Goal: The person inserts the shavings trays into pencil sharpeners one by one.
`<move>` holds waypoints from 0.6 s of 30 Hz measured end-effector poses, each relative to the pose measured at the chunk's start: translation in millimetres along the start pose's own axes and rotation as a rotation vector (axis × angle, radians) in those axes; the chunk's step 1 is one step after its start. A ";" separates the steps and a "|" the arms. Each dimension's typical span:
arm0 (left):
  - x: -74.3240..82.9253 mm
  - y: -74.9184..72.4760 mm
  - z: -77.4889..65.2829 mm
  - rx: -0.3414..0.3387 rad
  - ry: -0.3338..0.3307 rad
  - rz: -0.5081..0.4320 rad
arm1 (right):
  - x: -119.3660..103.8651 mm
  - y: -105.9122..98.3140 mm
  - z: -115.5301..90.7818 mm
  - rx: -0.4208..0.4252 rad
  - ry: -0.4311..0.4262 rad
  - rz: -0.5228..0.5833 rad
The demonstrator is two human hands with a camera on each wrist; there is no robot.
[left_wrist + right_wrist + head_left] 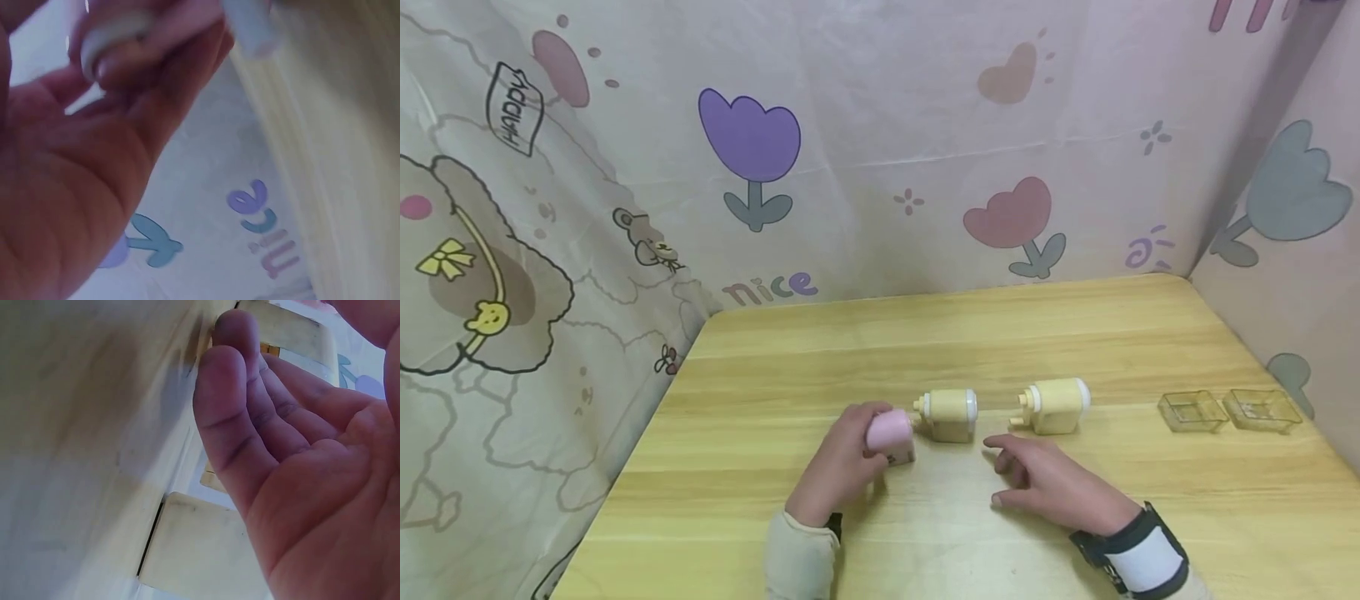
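My left hand (848, 457) grips a small pink-topped block-shaped thing (890, 430) with dark marks low on its side, over the left middle of the table. The left wrist view, dim and blurred, shows pink and white parts (250, 28) of it beyond the fingers. Just right of it stands a cream-yellow case with a white end (951, 408) and small knobs facing left. A second, similar cream case (1058, 406) stands farther right. My right hand (1054, 485) hovers in front of the two cases, index finger extended, other fingers loosely bent, holding nothing.
Two clear yellowish open trays (1192, 412) (1262, 410) sit side by side near the table's right edge. Printed cloth (880, 125) hangs behind and along both sides of the wood-grain table (970, 333).
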State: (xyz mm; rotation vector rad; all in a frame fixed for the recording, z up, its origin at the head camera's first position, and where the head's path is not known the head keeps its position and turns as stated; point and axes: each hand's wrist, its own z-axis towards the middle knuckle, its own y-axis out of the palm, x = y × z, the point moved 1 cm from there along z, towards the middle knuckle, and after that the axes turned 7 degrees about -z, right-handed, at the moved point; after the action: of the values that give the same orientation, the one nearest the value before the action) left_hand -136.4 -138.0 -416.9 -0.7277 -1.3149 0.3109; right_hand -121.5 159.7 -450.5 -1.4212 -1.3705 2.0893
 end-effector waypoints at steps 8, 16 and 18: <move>-6.0 1.1 3.4 0.114 0.062 0.069 | -1.4 -1.8 -1.3 -0.016 0.016 0.005; 16.4 13.2 6.4 0.350 0.380 0.099 | -3.0 -20.8 -10.1 0.029 0.050 0.051; 22.7 17.9 6.3 0.365 0.444 0.092 | -2.5 -31.1 -14.9 0.082 0.040 0.051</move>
State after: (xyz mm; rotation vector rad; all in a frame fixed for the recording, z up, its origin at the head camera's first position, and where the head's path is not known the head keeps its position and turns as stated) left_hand -133.2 -109.2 -410.5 -0.5096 -0.7778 0.4230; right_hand -116.4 182.4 -424.9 -1.4704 -1.2311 2.1115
